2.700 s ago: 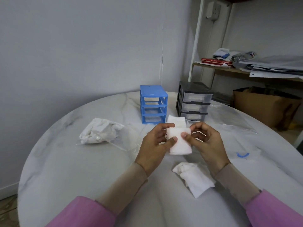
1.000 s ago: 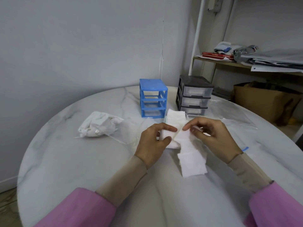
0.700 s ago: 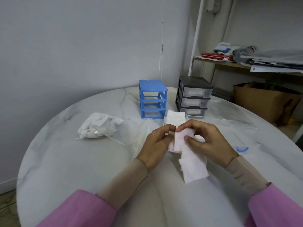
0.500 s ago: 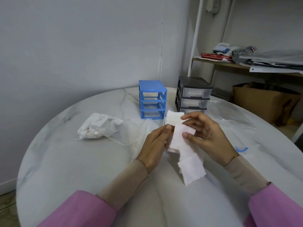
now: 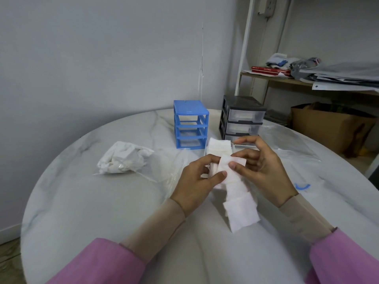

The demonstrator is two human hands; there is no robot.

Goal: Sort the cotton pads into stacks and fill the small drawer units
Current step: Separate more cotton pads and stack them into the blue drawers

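Both hands work over the middle of the round marble table (image 5: 86, 206). My left hand (image 5: 196, 181) grips a small stack of white cotton pads (image 5: 225, 169) between thumb and fingers. My right hand (image 5: 260, 169) pinches the top pad of that stack with thumb and forefinger. Several loose pads (image 5: 242, 210) lie spread on the table just below the hands. A stack of pads (image 5: 219, 145) sits in a clear drawer behind the hands. The blue drawer unit (image 5: 190, 125) stands empty of drawers; the black drawer unit (image 5: 242, 117) stands to its right.
A crumpled bag of white pads (image 5: 123, 158) lies at the left. Clear plastic bags (image 5: 291, 144) spread across the right of the table, one with a blue mark (image 5: 302, 186). A shelf (image 5: 307, 83) with papers and a cardboard box (image 5: 332, 128) stand beyond the table.
The crumpled pads on the table have been spread flat below my hands. My right hand lifted a pad from them onto the stack my left hand holds.
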